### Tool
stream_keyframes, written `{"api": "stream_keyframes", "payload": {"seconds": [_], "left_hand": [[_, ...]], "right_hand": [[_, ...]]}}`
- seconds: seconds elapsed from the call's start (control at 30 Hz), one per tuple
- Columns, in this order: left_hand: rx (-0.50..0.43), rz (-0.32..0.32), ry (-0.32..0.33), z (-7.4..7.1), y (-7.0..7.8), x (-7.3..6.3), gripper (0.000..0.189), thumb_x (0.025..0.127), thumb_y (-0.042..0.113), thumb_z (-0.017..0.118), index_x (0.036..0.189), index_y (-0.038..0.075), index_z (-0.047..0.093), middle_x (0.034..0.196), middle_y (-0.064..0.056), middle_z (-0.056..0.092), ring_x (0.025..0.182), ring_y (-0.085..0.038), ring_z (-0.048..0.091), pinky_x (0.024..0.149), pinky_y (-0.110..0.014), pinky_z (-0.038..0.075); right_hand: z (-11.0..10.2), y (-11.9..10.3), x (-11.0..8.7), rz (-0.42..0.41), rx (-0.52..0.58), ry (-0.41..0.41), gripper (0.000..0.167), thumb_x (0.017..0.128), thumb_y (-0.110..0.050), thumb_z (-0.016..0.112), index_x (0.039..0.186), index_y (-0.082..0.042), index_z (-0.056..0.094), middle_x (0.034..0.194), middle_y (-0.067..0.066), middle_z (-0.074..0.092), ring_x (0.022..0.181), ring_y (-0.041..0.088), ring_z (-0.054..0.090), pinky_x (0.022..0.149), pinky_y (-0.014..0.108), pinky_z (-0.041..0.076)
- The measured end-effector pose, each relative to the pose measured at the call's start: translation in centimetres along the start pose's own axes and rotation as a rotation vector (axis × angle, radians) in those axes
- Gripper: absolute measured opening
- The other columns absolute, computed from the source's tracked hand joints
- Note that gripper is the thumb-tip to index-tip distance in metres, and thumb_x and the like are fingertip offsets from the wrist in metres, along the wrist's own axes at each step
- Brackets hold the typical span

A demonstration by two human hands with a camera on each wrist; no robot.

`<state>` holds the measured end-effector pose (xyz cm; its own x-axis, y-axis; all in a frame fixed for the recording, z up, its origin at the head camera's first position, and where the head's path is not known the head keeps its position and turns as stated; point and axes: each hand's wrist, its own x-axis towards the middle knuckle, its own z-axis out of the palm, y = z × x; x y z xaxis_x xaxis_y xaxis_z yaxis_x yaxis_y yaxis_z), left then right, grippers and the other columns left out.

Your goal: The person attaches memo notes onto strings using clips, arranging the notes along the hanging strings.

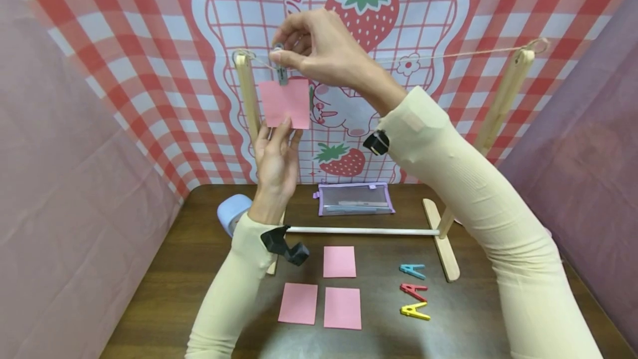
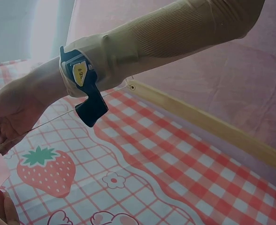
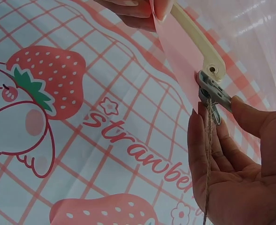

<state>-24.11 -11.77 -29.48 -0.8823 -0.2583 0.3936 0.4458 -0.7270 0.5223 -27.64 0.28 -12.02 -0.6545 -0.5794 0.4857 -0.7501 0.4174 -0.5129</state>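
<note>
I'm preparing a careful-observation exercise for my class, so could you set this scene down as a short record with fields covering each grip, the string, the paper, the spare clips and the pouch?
Left grip: holds the raised pink note near its lower edge
Right grip: pinches the grey clip at the note's top edge
String: tied between two wooden posts
Flat paper: three pink notes
Spare clips: blue clip, red clip, yellow clip
Pouch: purple-edged, beyond the white rod
Unclear: whether the grey clip is fully closed
</note>
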Motion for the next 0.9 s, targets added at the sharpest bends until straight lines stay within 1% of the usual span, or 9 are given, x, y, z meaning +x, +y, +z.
{"api": "stream_keyframes", "payload": {"seconds": [0.17,0.33,0.47,0.67,0.73,0.9], "left_hand": [[-0.001,-0.006,-0.002,0.0,0.0,0.0,0.027,0.105,-0.002,0.048,0.111,0.015,0.069,0.113,0.001,0.069,0.100,-0.013,0.065,0.095,-0.028,0.053],[0.004,-0.006,-0.002,0.1,0.1,-0.1,0.026,0.105,-0.001,0.049,0.112,0.015,0.069,0.115,0.000,0.068,0.100,-0.014,0.065,0.094,-0.028,0.053],[0.021,-0.007,-0.007,0.1,0.1,-0.2,0.027,0.105,-0.001,0.049,0.113,0.015,0.069,0.116,0.001,0.068,0.101,-0.013,0.065,0.095,-0.028,0.054],[0.026,-0.015,-0.004,0.1,0.1,-0.1,0.026,0.106,0.000,0.049,0.113,0.016,0.068,0.108,0.003,0.068,0.098,-0.011,0.064,0.093,-0.026,0.053],[0.025,-0.019,0.001,0.2,0.2,-0.1,0.025,0.106,0.001,0.049,0.112,0.016,0.068,0.104,0.004,0.068,0.097,-0.010,0.064,0.092,-0.026,0.053],[0.034,-0.026,0.005,0.2,0.2,0.0,0.023,0.106,0.003,0.051,0.113,0.017,0.068,0.101,0.004,0.069,0.096,-0.010,0.064,0.092,-0.027,0.051]], "right_hand": [[-0.1,0.2,-0.1,0.006,-0.005,0.003,0.029,0.097,-0.028,0.075,0.116,-0.007,0.072,0.103,0.003,0.073,0.089,0.014,0.070,0.088,0.022,0.058],[-0.2,0.2,-0.2,0.006,-0.036,0.012,0.035,0.096,-0.034,0.076,0.119,-0.008,0.071,0.105,0.001,0.072,0.088,0.009,0.069,0.089,0.021,0.058],[-0.3,0.3,-0.3,0.005,-0.059,0.021,0.039,0.095,-0.037,0.077,0.122,-0.009,0.070,0.107,0.001,0.071,0.090,0.008,0.069,0.090,0.021,0.057],[-0.5,0.2,-0.4,0.015,-0.067,0.024,0.051,0.093,-0.045,0.078,0.129,-0.011,0.067,0.113,0.003,0.072,0.096,0.010,0.070,0.089,0.024,0.059],[-0.7,0.2,-0.5,0.015,-0.080,0.028,0.053,0.092,-0.047,0.077,0.131,-0.012,0.067,0.115,0.002,0.074,0.096,0.010,0.071,0.088,0.024,0.059],[-1.3,0.0,-0.7,0.033,-0.099,0.045,0.054,0.092,-0.048,0.077,0.133,-0.014,0.066,0.120,0.002,0.075,0.100,0.010,0.072,0.091,0.025,0.059]]}}
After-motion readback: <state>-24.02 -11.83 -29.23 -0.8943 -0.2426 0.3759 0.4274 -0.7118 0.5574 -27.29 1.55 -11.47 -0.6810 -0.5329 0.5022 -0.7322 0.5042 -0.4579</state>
